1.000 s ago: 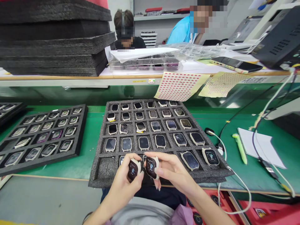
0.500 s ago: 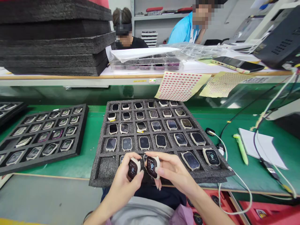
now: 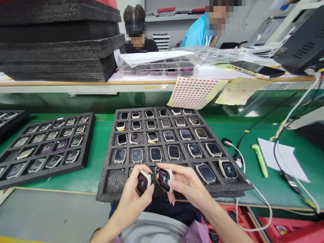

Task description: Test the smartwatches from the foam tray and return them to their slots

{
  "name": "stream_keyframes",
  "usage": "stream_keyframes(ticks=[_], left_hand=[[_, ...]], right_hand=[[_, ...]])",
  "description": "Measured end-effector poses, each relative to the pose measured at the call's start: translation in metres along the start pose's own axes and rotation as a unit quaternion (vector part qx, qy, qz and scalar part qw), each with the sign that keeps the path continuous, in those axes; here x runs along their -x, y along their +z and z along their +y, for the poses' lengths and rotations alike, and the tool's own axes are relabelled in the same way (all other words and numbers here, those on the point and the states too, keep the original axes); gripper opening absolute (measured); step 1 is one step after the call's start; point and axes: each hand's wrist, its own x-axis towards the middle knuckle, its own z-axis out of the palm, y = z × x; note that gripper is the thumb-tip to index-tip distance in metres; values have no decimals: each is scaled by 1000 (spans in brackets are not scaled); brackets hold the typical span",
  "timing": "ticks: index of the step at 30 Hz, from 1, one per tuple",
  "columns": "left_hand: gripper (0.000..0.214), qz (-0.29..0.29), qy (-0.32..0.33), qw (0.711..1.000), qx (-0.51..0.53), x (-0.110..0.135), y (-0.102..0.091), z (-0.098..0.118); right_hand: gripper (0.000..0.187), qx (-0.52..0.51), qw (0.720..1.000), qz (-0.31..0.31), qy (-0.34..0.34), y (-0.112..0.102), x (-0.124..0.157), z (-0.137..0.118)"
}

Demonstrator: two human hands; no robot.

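Observation:
My left hand (image 3: 135, 192) is closed on a smartwatch case (image 3: 143, 182) with a pale frame and a lit dark screen. A second, similar smartwatch case (image 3: 164, 180) is between the thumb and fingers of my right hand (image 3: 187, 185). Neither watch has a strap. Both are held side by side, screens tilted toward me, above the near edge of a dark foam tray (image 3: 111, 180). Rows of watch cases fill many of its pockets, one lit watch (image 3: 229, 169) at the near right corner. My hands hide part of the front row.
Another foam tray of watches (image 3: 50, 145) lies on the left. To the right are a white charging cable (image 3: 244, 162), a green pen (image 3: 260, 161) and white paper (image 3: 283, 158). A foam stack (image 3: 58, 40) stands on the shelf; two people sit beyond.
The watch in my left hand has shifted slightly left and turned a little more toward me. My right hand and its watch have barely moved.

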Motion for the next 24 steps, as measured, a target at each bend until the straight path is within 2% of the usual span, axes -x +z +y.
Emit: stream_keyframes(ticks=[10, 15, 18, 22, 24], left_hand=[[27, 16, 2, 1000, 24, 1, 0, -2], [21, 2, -5, 1000, 6, 0, -2, -2], [26, 3, -11, 1000, 11, 0, -2, 0], [44, -17, -11, 997, 73, 0, -4, 6], [43, -45, -3, 991, 124, -2, -7, 8]], right_hand=[[42, -4, 999, -21, -24, -3, -1, 0], [38, -9, 999, -28, -22, -4, -1, 0], [39, -4, 999, -33, -19, -2, -1, -1], [45, -29, 999, -26, -13, 1, -3, -5], [43, -41, 999, -24, -2, 1, -4, -6]])
